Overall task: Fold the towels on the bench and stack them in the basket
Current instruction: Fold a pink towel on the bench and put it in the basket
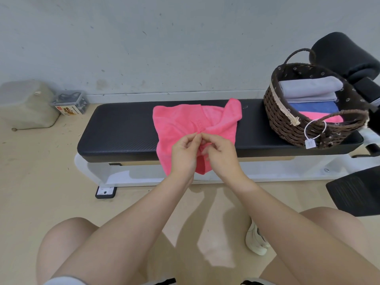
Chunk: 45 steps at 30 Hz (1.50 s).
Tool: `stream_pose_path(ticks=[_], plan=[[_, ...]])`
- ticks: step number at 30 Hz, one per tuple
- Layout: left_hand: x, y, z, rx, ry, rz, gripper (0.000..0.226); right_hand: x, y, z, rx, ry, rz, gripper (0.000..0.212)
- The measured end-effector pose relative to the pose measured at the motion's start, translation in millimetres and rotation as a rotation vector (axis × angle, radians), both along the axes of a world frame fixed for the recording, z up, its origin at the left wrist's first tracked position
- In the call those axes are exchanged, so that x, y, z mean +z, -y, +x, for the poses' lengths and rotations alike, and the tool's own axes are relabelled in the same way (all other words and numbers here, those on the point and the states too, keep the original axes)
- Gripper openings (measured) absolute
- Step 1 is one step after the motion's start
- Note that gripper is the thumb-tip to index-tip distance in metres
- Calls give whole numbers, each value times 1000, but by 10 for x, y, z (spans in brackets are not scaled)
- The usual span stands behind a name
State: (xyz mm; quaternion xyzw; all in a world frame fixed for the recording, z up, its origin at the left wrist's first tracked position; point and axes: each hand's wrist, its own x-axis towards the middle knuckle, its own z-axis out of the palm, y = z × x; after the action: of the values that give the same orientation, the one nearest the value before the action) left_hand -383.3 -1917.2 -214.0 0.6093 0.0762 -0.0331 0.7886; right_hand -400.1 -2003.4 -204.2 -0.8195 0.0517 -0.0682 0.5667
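Black padded tabletop [123, 128] is carrying a wicker basket [287, 124] in which grey [308, 89], blue [316, 106] and pink [322, 117] folded towels are being kept; a crumpled pink towel [185, 122] is being pinched by the left hand [184, 153] and right hand [218, 149].

Both hands, left hand [184, 154] and right hand [219, 150], pinch the pink towel [181, 122] on the bench [119, 128].

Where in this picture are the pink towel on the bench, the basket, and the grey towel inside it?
pink towel [181, 120], head view, on its flat upper left part.
basket [275, 112], head view, on its woven left wall.
grey towel [308, 87], head view, on its folded top face.
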Motion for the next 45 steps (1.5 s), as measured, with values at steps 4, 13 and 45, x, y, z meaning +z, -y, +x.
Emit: stream_pose_path(ticks=[4,13,45], plan=[[23,-25,61,-67,-116,-34,7,113,100,4,96,-246,583,43],[428,-31,288,17,-87,117,18,56,223,53,-27,115,-324,32],[1436,-1068,73,384,127,-645,22,940,471,-506,469,198,-318,29]])
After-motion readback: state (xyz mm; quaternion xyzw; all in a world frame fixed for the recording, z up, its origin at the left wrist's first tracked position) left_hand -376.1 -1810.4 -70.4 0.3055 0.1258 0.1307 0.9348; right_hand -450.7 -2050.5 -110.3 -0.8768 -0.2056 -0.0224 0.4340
